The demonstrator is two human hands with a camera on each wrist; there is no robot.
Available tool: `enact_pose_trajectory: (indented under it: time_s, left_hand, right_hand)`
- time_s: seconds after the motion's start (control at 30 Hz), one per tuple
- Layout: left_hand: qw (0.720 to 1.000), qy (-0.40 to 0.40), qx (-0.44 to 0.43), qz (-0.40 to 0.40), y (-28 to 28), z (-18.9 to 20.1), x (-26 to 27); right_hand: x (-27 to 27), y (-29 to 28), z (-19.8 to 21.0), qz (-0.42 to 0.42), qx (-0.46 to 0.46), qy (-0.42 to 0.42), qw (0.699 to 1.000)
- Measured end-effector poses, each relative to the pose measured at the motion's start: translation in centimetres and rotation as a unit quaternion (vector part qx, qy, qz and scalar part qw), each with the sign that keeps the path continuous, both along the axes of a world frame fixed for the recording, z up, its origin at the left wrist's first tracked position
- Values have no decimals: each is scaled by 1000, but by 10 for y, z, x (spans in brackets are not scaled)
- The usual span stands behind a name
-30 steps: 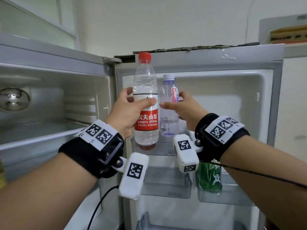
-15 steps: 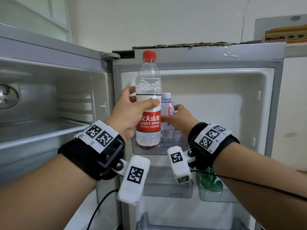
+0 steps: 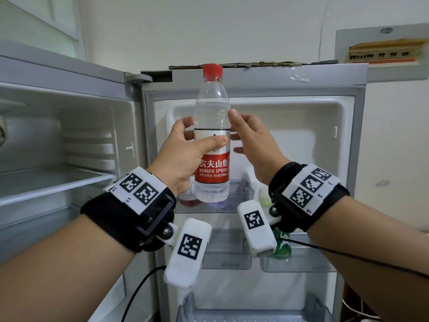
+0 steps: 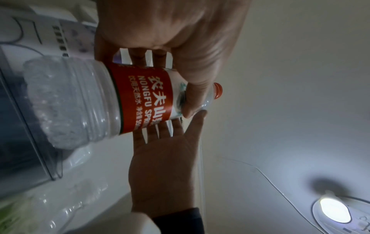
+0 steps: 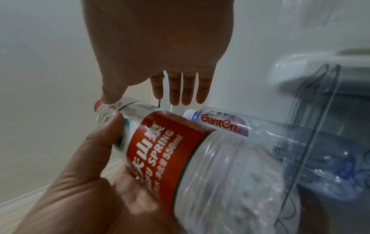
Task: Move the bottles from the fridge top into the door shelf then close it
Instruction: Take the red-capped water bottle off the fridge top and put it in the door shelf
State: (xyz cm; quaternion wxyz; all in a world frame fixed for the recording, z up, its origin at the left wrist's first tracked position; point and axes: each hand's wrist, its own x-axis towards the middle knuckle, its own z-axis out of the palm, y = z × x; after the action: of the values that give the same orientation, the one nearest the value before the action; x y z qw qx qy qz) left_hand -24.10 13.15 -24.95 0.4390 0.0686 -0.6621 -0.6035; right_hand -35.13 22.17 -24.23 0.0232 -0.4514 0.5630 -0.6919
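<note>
A clear water bottle with a red cap and red label [image 3: 212, 135] stands upright in the air in front of the open fridge door. My left hand [image 3: 202, 139] grips it around the middle, its base just above the clear top door shelf [image 3: 241, 189]. To the bottle's right my right hand [image 3: 241, 135] is empty, fingers [image 5: 186, 91] straight and thumb near the bottle's shoulder. A smaller bottle with a white cap and purple label [image 5: 220, 125] stands in that shelf [image 5: 320, 110]; the head view hides it behind the red bottle [image 5: 170, 150].
The fridge compartment [image 3: 58, 177] stands open on the left with a bare shelf. Below the top door shelf, a middle bin holds a green bottle [image 3: 282, 245]. A bottom door bin [image 3: 255, 310] is lower still. A wall cabinet [image 3: 383, 52] hangs at the upper right.
My right hand has let go of the purple-label bottle, which now stands in the top door shelf, and has risen open beside the red bottle. My left hand still holds the red bottle.
</note>
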Motion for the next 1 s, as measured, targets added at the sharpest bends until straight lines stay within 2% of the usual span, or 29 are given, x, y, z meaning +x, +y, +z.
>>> enact_pose_trajectory:
  time_s: [0.2, 0.3, 0.6, 0.8, 1.0]
  left_hand:
    - [999, 0, -8, -45, 30, -3, -22]
    - [998, 1, -3, -66, 47, -6, -36]
    - [994, -26, -12, -104, 90, -23, -84]
    - [991, -60, -67, -100, 101, -34, -107]
    - [983, -94, -152, -32, 96, -40, -121]
  right_hand:
    - [1, 31, 9, 65, -22, -11, 998]
    - [-6, 48, 10, 61, -40, -24, 997]
    - [-41, 98, -1, -23, -19, -31, 999]
    - [-63, 118, -14, -66, 6, -36, 997]
    - [-90, 123, -39, -108, 43, -73, 991]
